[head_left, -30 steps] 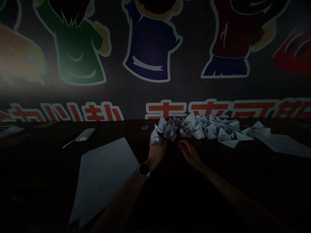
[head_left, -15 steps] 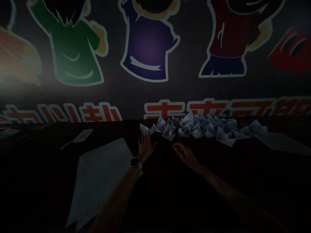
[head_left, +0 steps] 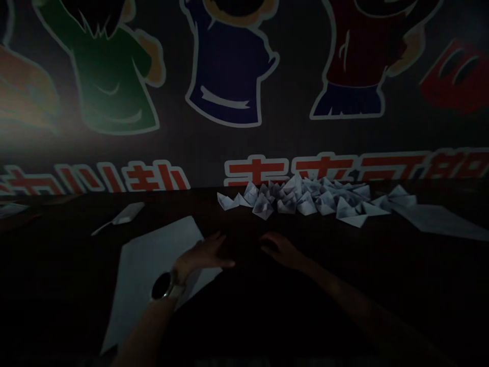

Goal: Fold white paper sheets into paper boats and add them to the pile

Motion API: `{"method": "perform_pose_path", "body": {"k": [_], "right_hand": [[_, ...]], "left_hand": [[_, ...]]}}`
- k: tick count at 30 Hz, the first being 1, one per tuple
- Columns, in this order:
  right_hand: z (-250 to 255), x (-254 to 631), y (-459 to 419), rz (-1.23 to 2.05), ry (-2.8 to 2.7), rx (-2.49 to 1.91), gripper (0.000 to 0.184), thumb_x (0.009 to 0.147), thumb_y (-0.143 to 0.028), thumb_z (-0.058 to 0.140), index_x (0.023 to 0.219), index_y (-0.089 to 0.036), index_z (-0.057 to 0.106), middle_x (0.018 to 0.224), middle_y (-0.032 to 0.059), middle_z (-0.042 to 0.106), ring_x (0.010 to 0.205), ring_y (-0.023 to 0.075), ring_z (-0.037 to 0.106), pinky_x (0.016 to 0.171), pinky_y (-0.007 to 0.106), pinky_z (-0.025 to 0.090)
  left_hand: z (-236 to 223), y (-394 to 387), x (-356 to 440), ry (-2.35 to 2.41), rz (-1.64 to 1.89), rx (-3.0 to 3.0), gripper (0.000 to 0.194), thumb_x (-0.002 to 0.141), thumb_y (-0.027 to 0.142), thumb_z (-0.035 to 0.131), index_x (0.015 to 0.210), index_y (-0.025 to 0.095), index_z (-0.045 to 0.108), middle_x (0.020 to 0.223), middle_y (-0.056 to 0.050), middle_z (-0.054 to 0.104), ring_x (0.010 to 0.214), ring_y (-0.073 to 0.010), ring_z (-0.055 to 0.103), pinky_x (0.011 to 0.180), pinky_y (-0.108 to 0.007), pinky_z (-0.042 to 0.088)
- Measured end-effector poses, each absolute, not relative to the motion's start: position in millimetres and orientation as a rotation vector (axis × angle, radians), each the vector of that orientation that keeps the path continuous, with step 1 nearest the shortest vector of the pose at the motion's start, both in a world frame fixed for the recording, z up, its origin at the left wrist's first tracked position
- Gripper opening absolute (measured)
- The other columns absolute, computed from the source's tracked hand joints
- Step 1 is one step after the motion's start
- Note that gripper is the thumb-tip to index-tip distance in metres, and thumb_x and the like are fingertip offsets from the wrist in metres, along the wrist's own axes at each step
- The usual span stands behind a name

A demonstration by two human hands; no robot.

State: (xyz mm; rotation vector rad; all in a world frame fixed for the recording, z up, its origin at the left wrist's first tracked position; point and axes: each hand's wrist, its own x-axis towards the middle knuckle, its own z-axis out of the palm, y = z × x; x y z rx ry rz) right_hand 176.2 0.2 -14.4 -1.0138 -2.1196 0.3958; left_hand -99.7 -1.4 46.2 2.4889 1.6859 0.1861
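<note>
My left hand (head_left: 202,253) lies flat and turned inward, its wrist with a round black watch (head_left: 162,285) above the right edge of a large white paper sheet (head_left: 141,270). It holds nothing. My right hand (head_left: 278,250) rests on the dark table (head_left: 76,239) with loosely curved fingers and nothing in them, a little below a long heap of folded white paper boats (head_left: 305,201). Neither hand touches the boats. The nearest boat (head_left: 229,202) lies at the heap's left end.
A pale flat spatula-like tool (head_left: 124,216) lies beyond the sheet. Another paper sheet (head_left: 439,221) lies at the right. Papers (head_left: 11,209) sit at the far left. Behind the table stands a wall mural (head_left: 229,71) of cartoon figures above red characters.
My left hand has left the boats at the heap's left end and moved left and nearer, turning flat over the sheet. My right hand has shifted slightly left. The view has drifted a little.
</note>
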Motion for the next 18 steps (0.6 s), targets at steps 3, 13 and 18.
{"method": "perform_pose_path", "body": {"k": [3, 13, 18], "right_hand": [[-17, 173, -3, 0.392, -2.176, -0.985, 0.028, 0.083, -0.031, 0.053, 0.109, -0.02, 0.056, 0.113, 0.0087, 0.059, 0.106, 0.0198, 0.054, 0.093, 0.037, 0.04], [-18, 173, -3, 0.369, -2.237, -1.011, 0.029, 0.081, -0.032, 0.055, 0.109, -0.022, 0.057, 0.118, 0.0087, 0.057, 0.11, 0.021, 0.052, 0.095, 0.04, 0.039], [-18, 175, -2, 0.376, -2.255, -1.003, 0.028, 0.081, -0.031, 0.054, 0.107, -0.021, 0.058, 0.119, 0.0095, 0.057, 0.111, 0.0212, 0.051, 0.096, 0.04, 0.039]], "left_hand": [[35, -47, -132, 1.681, 0.12, 2.506, 0.081, 0.069, 0.063, 0.052, 0.137, 0.026, 0.029, 0.145, -0.005, 0.023, 0.132, -0.026, 0.025, 0.105, -0.042, 0.024], [-3, -107, -212, 1.916, 0.443, 2.383, 0.061, 0.077, 0.053, 0.048, 0.132, 0.03, 0.039, 0.137, -0.002, 0.041, 0.119, -0.0246, 0.047, 0.096, -0.037, 0.042], [14, -103, -209, 1.769, 0.573, 2.34, 0.052, 0.074, 0.051, 0.052, 0.12, 0.029, 0.054, 0.127, -0.001, 0.053, 0.113, -0.0267, 0.052, 0.094, -0.037, 0.044]]}}
